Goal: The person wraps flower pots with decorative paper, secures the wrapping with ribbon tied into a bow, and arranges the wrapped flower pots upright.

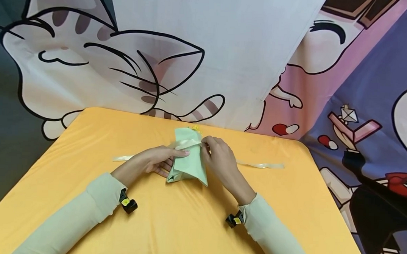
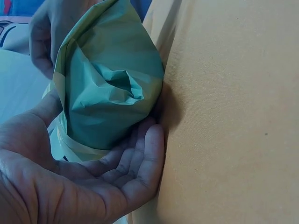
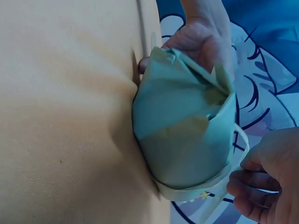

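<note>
A small bouquet wrapped in pale green paper (image 1: 188, 166) lies on the yellow-covered table, a bit of yellow flower (image 1: 194, 128) showing at its far end. My left hand (image 1: 159, 159) holds it from the left, thumb across the top and fingers curled beneath its side. Over the wrapping runs a cream ribbon (image 1: 188, 143). At the bouquet's right edge, my right hand (image 1: 220, 156) pinches this ribbon between thumb and fingers. The folded bottom of the paper (image 2: 112, 84) faces the left wrist view, with a crumpled opening in it. In the right wrist view, ribbon (image 3: 242, 135) loops beside the right fingers.
Ribbon tails stretch across the yellow cloth (image 1: 172, 224), one left tail (image 1: 121, 158) and one right tail (image 1: 263, 166). Behind the table hangs a cartoon-printed backdrop (image 1: 240, 60). Each wrist carries a small black camera (image 1: 129, 205).
</note>
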A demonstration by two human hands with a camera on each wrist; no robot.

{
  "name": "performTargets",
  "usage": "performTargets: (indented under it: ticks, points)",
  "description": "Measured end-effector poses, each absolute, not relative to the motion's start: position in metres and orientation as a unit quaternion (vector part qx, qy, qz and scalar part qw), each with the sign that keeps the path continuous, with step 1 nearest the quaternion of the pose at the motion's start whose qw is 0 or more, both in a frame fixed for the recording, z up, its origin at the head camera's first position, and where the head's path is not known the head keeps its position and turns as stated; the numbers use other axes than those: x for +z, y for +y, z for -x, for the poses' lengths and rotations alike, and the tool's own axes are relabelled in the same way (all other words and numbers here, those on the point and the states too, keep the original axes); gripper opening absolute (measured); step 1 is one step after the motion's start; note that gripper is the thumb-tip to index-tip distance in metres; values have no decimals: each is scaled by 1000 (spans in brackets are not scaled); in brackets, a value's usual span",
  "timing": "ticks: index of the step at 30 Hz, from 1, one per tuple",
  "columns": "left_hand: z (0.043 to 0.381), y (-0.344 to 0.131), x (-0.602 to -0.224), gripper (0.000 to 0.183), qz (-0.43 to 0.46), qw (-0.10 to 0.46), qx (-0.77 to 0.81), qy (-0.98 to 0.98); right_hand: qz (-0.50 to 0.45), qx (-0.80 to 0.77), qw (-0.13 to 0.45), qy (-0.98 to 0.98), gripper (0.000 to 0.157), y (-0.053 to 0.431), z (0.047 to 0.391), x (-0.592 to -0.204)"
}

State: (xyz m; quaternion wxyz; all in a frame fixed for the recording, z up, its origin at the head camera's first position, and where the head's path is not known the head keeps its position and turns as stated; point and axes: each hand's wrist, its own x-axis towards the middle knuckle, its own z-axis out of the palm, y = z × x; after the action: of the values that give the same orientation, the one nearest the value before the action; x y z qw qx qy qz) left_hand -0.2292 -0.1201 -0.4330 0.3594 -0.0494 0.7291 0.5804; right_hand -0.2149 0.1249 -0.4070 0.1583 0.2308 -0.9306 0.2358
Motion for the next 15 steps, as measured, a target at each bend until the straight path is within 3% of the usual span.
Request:
performTargets:
  ticks: [6,15]
  points:
    - [226,-121,-437,52,45,361,583,726,-207,320,73,-921,26,127,222,-414]
    - [228,-123,-434,52,44,356,585,727,-235,355,38,-904,16,136,235,-419]
